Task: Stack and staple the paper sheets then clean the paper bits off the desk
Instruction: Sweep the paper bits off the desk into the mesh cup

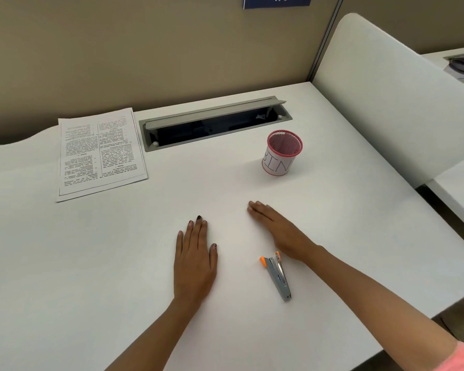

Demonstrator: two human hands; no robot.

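Two hands: the left hand [194, 259] and right hand [277, 230] lay flat and open on the white desk [332, 210], holding nothing, probably at rest or sweeping for bits.
Papers: the stack of printed white paper sheets [101, 153] sat squared at far left, apparently set aside.
Stapler: the grey and orange stapler [277, 277] lay near the right wrist.
Bin: the pink mesh cup labelled BIN [281, 153] stood far right, handy for scraps.
Unclear: no paper bits showed; whether the stack was stapled, and the bin's contents, could not be made out.
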